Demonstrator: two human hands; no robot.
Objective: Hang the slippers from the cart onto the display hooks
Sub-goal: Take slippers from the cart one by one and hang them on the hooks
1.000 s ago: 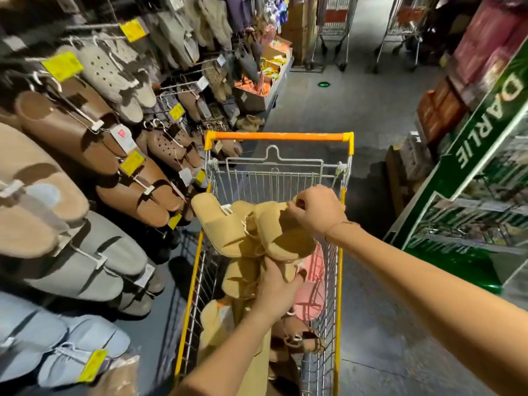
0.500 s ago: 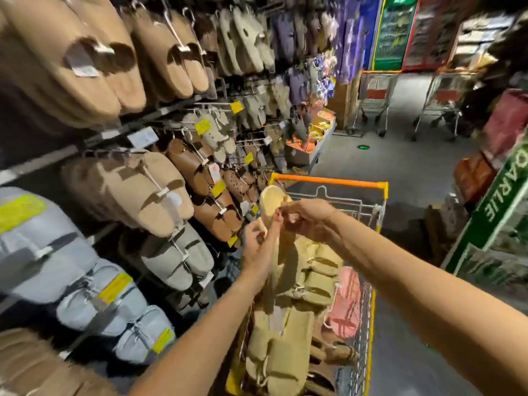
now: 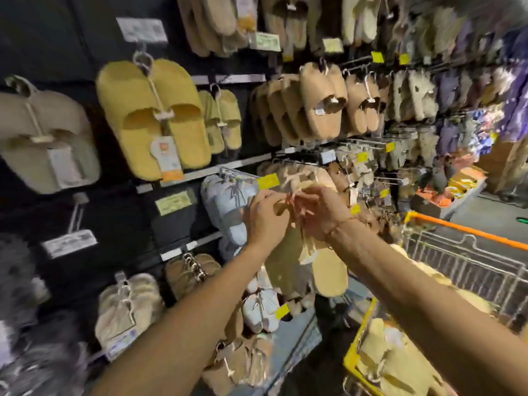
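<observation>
**A:** Forearms first, since they're closest to us, both reaching up and forward from the bottom edge. Our left hand (image 3: pixel 264 221) has its fingers curled round the top of the tan slippers (image 3: pixel 320 261), and our right hand (image 3: pixel 317 215) pinches the same top end from the other side, right up against the left. The pair hangs down below our hands, soles toward us, a bit blurry.

**B:** Yep, and off to our lower right there's the cart (image 3: pixel 468 270), orange handle, yellow frame, wire sides, with more yellowish slippers (image 3: pixel 397 364) piled inside. We can't really count them.

**A:** Just past our hands we've got a wire hook (image 3: pixel 237 175) sticking out of the rack with a yellow price tag (image 3: pixel 268 180) at its end. Our fingers are just beside it. Can't tell if the slippers' hanger is on it, too smeared.

**B:** Pale blue slippers (image 3: pixel 225 201) hang right behind our left hand. Further up the wall we see big yellow slides (image 3: pixel 151 115), a beige pair (image 3: pixel 43 141) on the far left, and fuzzy brown ones (image 3: pixel 320 101) on the right.

**A:** Way back it's purple stuff and an aisle floor (image 3: pixel 491 212).
</observation>
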